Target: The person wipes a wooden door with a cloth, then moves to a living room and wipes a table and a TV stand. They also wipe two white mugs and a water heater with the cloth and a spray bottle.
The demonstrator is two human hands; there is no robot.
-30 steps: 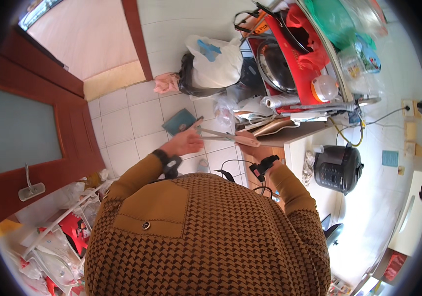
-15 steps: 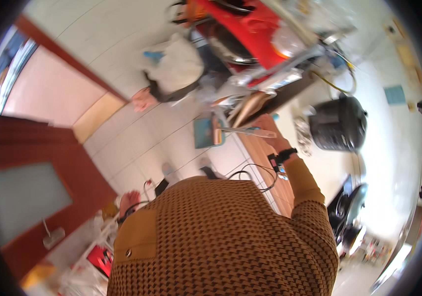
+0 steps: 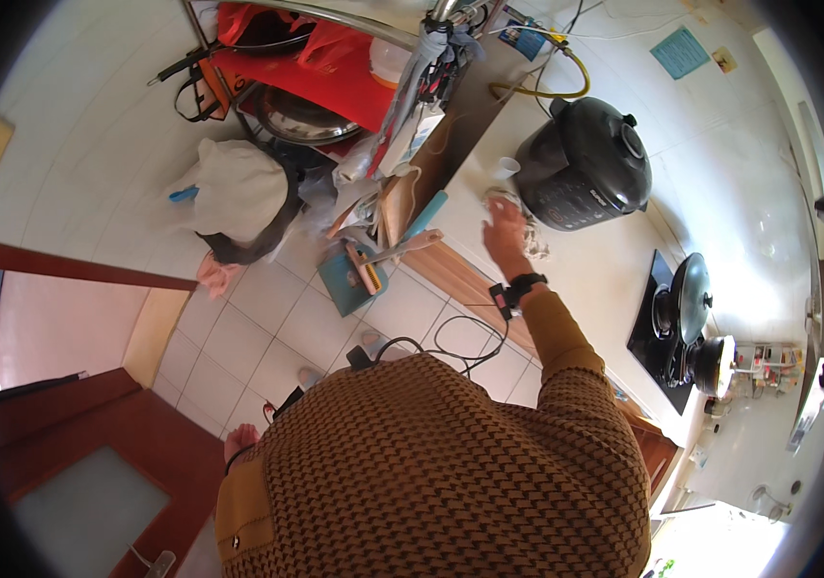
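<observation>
Daylight reached a tiled kitchen where a pale bench (image 3: 605, 279) carried a black cooker (image 3: 584, 164). Just left of the cooker, the right hand (image 3: 505, 239) lay over a crumpled cloth (image 3: 536, 247), fingers stretched forward; whether they had closed on it could not be told, since the hand hid the contact. That cloth rested on the bench, near the cooker's left side. A white cup (image 3: 505, 168) stood beyond the fingers, just beside the cooker. Farther left of the cooker, past the bench edge, were a broom (image 3: 420, 242) and a blue dustpan (image 3: 337, 281), with no hand on either. Well apart from the cooker, the left hand (image 3: 239, 441) showed beyond the body, toward the door (image 3: 171, 429); its finger state, and any hold, was too small to tell. Right of the cooker sat a hob (image 3: 643, 332). Judging by this layout, the broom and dustpan looked put by, while the cloth was not yet off the bench.
</observation>
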